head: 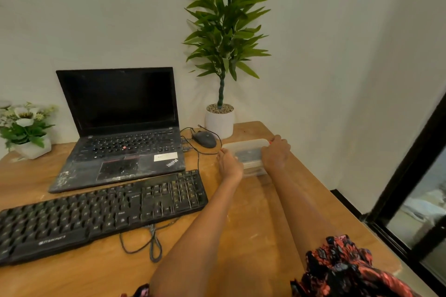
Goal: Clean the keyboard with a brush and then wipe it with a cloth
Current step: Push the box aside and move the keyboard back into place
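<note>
Arms: both stretched forward, bare to patterned sleeves.
Left hand [229, 167]: laid palm-down, fingers curled on a box's left side.
Right hand [275, 153]: clasped over its right end.

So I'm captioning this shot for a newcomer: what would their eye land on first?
Probably both hands, left and right, gripping a clear plastic box at the desk's right side. Next, the black keyboard lying front left, with a grimy open laptop behind it. A tall potted plant stands against the wall behind the box.
</note>
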